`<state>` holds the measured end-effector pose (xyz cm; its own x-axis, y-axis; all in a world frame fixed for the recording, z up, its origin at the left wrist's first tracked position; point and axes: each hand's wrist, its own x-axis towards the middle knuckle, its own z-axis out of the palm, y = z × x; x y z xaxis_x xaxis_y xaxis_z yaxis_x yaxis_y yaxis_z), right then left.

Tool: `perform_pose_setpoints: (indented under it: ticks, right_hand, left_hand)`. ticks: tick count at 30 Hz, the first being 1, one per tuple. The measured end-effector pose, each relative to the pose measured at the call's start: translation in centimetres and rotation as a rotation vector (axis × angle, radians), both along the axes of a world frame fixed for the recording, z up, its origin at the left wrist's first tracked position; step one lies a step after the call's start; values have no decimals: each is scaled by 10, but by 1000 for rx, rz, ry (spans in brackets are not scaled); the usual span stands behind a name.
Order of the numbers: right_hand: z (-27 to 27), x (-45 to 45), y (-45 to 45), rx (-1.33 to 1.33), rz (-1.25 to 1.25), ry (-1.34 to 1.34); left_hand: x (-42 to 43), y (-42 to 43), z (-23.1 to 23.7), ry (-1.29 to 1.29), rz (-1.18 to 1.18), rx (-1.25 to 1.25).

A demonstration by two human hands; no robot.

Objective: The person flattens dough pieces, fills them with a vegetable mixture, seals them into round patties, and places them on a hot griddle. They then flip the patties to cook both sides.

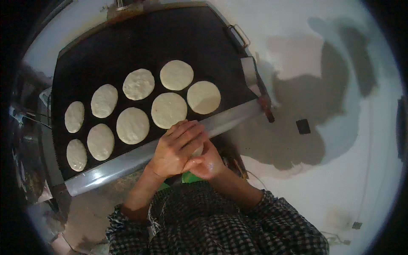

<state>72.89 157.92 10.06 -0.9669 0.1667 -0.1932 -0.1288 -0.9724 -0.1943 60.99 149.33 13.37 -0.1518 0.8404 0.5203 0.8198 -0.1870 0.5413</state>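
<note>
Several flat, pale rounds of dough (133,125) lie in two rows on a dark flat griddle (143,41). Just past the griddle's near edge, my hands are pressed together. My left hand (177,148) lies over the top, its fingers slanting across my right hand (212,161), whose palm is turned up and looks shiny. Between the palms shows a bit of pale dough (198,150), mostly hidden by the fingers. The fingertips overlap the view of the nearest round, and whether they touch it cannot be told.
A metal strip (111,172) runs along the griddle's near edge. At the right corner rests a scraper with a wide metal blade (249,71) and a reddish-brown handle (267,110). Behind it, a metal handle (239,36) sticks out from the griddle's side. A pale wall (344,185) stands at the right.
</note>
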Motion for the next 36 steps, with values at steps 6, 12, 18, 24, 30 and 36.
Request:
perform_pose_setpoints:
  ticks: [6, 12, 18, 24, 30, 36]
  right_hand:
    - [1, 8, 69, 283, 32, -43]
    - [4, -44, 167, 193, 4, -122]
    - [30, -111, 278, 882, -52, -272]
    - [40, -145, 276, 2267, -309, -156]
    - [26, -148, 304, 2307, -69, -329]
    - [-7, -155, 284, 2619, 37, -346]
  left_hand:
    - [10, 37, 11, 64, 69, -224]
    - [-34, 59, 31, -127, 226, 87]
    - [-31, 30, 30, -359, 365, 75]
    - [-31, 24, 17, -366, 473, -5]
    - [-42, 15, 14, -420, 556, 4]
    - [-59, 44, 8, -364, 456, -115]
